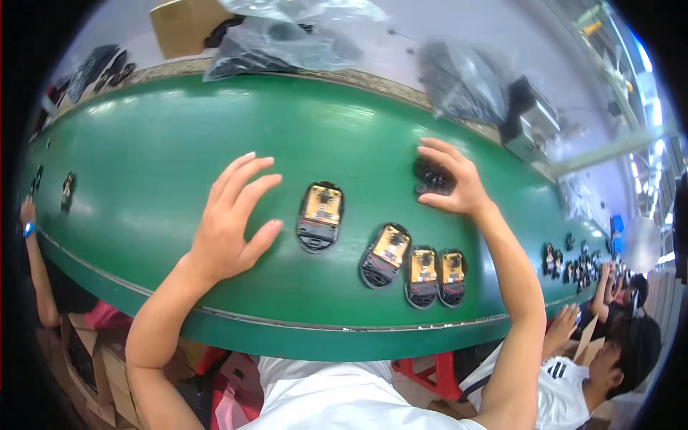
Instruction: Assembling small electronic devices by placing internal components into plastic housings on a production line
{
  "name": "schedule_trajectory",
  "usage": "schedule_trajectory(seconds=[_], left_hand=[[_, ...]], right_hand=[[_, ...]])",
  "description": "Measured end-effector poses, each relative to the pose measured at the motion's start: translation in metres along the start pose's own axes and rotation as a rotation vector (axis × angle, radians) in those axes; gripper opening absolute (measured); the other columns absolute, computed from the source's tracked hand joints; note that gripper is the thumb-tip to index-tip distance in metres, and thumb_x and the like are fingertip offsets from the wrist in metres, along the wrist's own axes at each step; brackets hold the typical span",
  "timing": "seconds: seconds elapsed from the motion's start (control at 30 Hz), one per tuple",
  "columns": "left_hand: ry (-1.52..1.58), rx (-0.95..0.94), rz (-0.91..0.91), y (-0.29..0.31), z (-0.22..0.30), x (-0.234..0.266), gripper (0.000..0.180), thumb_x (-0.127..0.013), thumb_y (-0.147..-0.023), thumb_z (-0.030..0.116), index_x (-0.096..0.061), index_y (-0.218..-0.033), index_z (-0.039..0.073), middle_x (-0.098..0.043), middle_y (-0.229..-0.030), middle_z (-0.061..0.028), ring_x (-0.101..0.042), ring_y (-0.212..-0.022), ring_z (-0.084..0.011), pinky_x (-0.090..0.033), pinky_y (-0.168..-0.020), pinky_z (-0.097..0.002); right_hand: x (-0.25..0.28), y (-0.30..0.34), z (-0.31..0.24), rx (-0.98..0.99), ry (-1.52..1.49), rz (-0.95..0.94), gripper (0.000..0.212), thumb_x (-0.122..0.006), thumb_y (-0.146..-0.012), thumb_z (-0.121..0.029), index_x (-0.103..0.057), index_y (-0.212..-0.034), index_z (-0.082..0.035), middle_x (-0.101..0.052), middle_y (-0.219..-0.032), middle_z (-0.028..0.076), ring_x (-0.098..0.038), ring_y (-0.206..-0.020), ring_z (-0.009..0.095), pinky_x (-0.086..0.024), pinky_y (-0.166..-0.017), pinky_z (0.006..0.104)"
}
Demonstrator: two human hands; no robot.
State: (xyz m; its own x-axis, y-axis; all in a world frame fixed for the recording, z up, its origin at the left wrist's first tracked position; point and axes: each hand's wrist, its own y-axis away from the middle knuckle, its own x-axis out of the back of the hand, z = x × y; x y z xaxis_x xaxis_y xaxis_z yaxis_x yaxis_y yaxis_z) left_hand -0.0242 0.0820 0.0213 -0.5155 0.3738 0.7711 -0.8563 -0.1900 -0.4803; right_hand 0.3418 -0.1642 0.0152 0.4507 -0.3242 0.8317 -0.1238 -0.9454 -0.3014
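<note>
Head view | left hand (228,222) spread, centre-left | right hand (462,183) around black parts (431,177), centre-right, grip unclear | handle by edges

The worktop (172,143) looks glossy and smooth, the mouse shells (317,233) plastic.

The surface (158,158) is plain green, the four mouse-shaped shells (315,233) black with golden-tan circuit boards (324,203), and the parts (432,177) by the right grip (459,188) black. A cardboard box (188,30) is brown; a stool (446,374), red; a wristband (29,228), blue; a co-worker's shirt (562,398), white with black bars.
</note>
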Motion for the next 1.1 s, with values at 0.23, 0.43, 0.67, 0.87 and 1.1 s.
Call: schedule_trajectory(seconds=[0.23,0.43,0.67,0.87,1.1], left_hand=[[0.003,0.182,0.136,0.002,-0.058,0.01,0.043,-0.066,-0.094,0.017,-0.058,-0.134,0.003,-0.056,-0.143,-0.0177,-0.049,-0.137,-0.039,-0.039,-0.115,-0.0467],[-0.06,0.338,0.213,0.011,-0.113,0.029,0.054,-0.067,-0.097,0.032,-0.055,-0.14,0.002,-0.056,-0.143,-0.0198,-0.051,-0.136,-0.0375,-0.04,-0.114,-0.0445],[0.232,0.662,0.51,0.017,-0.179,0.055,0.051,-0.062,-0.101,0.04,-0.061,-0.13,-0.002,-0.07,-0.122,-0.022,-0.065,-0.118,-0.0344,-0.049,-0.104,-0.0413],[0.313,0.678,0.702,0.033,-0.233,0.074,0.048,-0.055,-0.101,0.043,-0.073,-0.11,0.0,-0.076,-0.102,-0.0181,-0.071,-0.095,-0.0272,-0.053,-0.087,-0.0391],[0.121,0.765,0.698,0.025,-0.203,0.059,0.036,-0.059,-0.101,0.035,-0.074,-0.103,0.002,-0.075,-0.098,-0.0185,-0.072,-0.092,-0.0319,-0.055,-0.083,-0.0409]], right_hand=[[-0.057,-0.107,-0.028,0.285,-0.04,-0.118,0.079,-0.09,-0.072,-0.041,-0.061,-0.139,-0.012,-0.057,-0.144,0.015,-0.054,-0.134,0.038,-0.044,-0.113,0.048],[-0.119,-0.205,-0.072,0.467,-0.098,-0.154,0.076,-0.089,-0.073,-0.041,-0.063,-0.136,-0.01,-0.06,-0.14,0.016,-0.055,-0.132,0.038,-0.045,-0.111,0.0481],[-0.219,-0.29,-0.148,0.603,-0.237,-0.163,0.073,-0.086,-0.075,-0.047,-0.064,-0.134,-0.009,-0.059,-0.139,0.017,-0.054,-0.131,0.037,-0.044,-0.112,0.0479],[-0.292,-0.33,-0.219,0.304,-0.155,0.07,0.073,-0.084,-0.073,-0.043,-0.063,-0.131,-0.004,-0.06,-0.136,0.02,-0.05,-0.132,0.038,-0.042,-0.113,0.0488],[-0.301,-0.306,-0.233,0.333,-0.132,0.123,0.064,-0.078,-0.076,-0.028,-0.06,-0.13,0.001,-0.059,-0.134,0.024,-0.05,-0.131,0.041,-0.038,-0.115,0.0479]])
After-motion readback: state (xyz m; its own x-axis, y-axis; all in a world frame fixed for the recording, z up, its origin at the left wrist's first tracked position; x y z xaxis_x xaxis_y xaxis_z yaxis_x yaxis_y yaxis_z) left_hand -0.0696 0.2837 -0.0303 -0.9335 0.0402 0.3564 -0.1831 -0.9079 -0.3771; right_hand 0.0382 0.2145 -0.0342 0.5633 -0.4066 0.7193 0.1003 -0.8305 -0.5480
